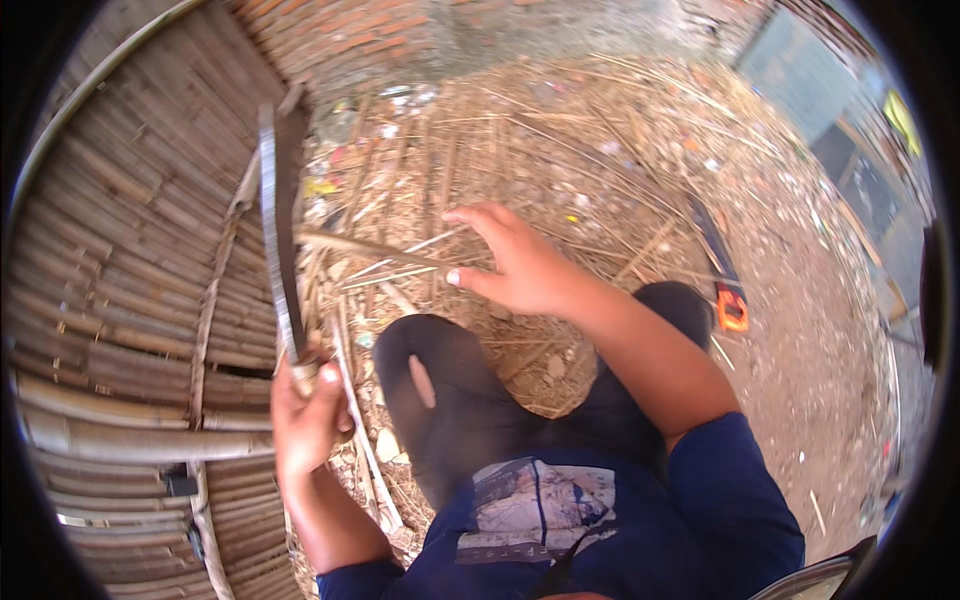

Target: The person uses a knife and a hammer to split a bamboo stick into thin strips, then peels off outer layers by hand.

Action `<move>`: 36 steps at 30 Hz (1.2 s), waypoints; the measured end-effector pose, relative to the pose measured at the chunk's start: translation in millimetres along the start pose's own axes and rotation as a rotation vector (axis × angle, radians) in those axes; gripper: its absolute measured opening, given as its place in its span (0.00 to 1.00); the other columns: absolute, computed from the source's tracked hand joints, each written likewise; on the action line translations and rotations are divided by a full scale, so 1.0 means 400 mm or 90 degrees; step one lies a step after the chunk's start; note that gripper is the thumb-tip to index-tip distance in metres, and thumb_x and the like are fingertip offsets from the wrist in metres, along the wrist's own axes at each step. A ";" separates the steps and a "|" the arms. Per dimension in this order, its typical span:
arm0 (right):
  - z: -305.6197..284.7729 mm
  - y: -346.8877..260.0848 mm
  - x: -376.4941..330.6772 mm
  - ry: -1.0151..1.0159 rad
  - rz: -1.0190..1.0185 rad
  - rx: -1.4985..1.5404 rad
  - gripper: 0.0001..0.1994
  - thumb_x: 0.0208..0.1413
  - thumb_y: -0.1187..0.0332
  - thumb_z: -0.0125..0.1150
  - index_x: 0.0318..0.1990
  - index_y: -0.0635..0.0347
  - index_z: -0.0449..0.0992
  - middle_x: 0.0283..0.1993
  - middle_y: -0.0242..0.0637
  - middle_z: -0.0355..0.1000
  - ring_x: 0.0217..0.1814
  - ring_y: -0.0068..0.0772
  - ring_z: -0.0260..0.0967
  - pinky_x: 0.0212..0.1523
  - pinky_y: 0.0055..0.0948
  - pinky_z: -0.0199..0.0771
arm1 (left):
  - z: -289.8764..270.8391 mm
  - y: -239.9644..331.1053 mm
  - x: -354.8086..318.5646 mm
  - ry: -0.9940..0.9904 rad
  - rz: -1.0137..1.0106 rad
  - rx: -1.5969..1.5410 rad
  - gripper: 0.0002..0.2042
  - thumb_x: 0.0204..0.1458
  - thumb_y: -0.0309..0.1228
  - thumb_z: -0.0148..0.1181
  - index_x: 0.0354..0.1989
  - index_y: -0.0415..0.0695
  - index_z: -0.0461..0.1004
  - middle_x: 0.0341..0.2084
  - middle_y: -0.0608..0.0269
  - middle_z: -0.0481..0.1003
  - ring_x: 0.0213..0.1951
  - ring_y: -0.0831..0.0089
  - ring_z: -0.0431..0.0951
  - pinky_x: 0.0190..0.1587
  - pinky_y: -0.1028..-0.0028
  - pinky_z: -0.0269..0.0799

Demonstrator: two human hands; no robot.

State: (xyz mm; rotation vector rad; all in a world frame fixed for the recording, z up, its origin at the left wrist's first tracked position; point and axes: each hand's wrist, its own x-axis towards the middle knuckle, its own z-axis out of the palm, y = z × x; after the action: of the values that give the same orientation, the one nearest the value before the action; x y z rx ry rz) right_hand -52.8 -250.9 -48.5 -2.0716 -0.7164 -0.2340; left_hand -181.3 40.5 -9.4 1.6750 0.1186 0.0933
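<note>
My left hand is wrapped round the short handle of a machete, whose long, slightly curved blade points up and away in front of the bamboo wall. Over the littered ground my right hand is open, thumb and fingers spread apart. A bamboo stick runs from beside the blade toward my right thumb; whether the thumb touches its end I cannot tell. Thinner split strips lie just below that stick.
A bamboo slat wall rises close on the left. To the right, a handsaw with an orange and black handle lies on the dirt. Straw, sticks and scraps cover the ground up to a brick wall. My bent knees are below my hands.
</note>
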 end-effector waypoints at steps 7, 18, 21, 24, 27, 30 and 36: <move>-0.284 0.289 -0.156 0.163 0.258 0.063 0.25 0.61 0.57 0.66 0.62 0.57 0.70 0.60 0.42 0.70 0.62 0.38 0.68 0.59 0.39 0.71 | -0.017 0.011 0.028 0.028 0.077 0.046 0.18 0.62 0.42 0.62 0.48 0.43 0.66 0.22 0.70 0.67 0.14 0.84 0.64 0.13 0.82 0.58; -0.056 0.945 -0.570 -0.209 0.550 0.038 0.25 0.57 0.50 0.64 0.56 0.56 0.77 0.45 0.43 0.78 0.46 0.36 0.76 0.48 0.37 0.76 | -0.001 0.037 0.082 0.154 0.048 0.056 0.18 0.65 0.40 0.58 0.53 0.42 0.64 0.25 0.68 0.62 0.14 0.84 0.60 0.13 0.83 0.57; 0.038 0.965 -0.556 -0.247 0.572 0.155 0.25 0.59 0.50 0.64 0.59 0.54 0.77 0.44 0.43 0.79 0.47 0.36 0.76 0.48 0.37 0.76 | 0.023 0.047 0.082 0.171 0.055 0.065 0.18 0.65 0.41 0.58 0.52 0.42 0.63 0.25 0.68 0.62 0.15 0.84 0.60 0.13 0.83 0.57; 0.127 0.991 -0.530 -0.296 0.558 0.212 0.24 0.59 0.52 0.64 0.59 0.54 0.77 0.44 0.42 0.80 0.46 0.39 0.77 0.48 0.39 0.76 | 0.045 0.066 0.080 0.154 0.044 0.089 0.18 0.65 0.42 0.57 0.51 0.42 0.62 0.24 0.67 0.61 0.15 0.83 0.61 0.13 0.83 0.57; 0.195 1.013 -0.516 -0.303 0.427 0.172 0.23 0.59 0.56 0.64 0.59 0.54 0.78 0.43 0.43 0.81 0.45 0.43 0.78 0.47 0.42 0.76 | 0.059 0.076 0.079 0.158 0.043 0.090 0.17 0.65 0.41 0.58 0.51 0.43 0.62 0.25 0.67 0.61 0.15 0.83 0.61 0.13 0.83 0.57; 0.204 1.031 -0.507 -0.397 0.394 0.115 0.20 0.57 0.62 0.66 0.57 0.54 0.79 0.48 0.44 0.79 0.48 0.48 0.77 0.49 0.43 0.75 | 0.058 0.081 0.070 0.170 0.035 0.093 0.17 0.65 0.41 0.58 0.51 0.43 0.62 0.25 0.66 0.62 0.15 0.82 0.61 0.13 0.82 0.57; 0.239 1.019 -0.559 -0.208 0.360 -0.030 0.14 0.54 0.70 0.64 0.49 0.56 0.77 0.37 0.49 0.76 0.36 0.52 0.73 0.40 0.46 0.73 | 0.053 0.086 0.062 0.165 0.013 0.090 0.17 0.63 0.41 0.60 0.49 0.43 0.63 0.24 0.67 0.63 0.15 0.82 0.62 0.13 0.81 0.59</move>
State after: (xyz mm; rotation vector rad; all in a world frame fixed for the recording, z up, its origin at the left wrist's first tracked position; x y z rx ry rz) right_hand -11.5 -435.6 -483.8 -2.2893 -0.2851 0.4169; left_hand -153.0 19.3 22.4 1.7996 0.3097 0.3232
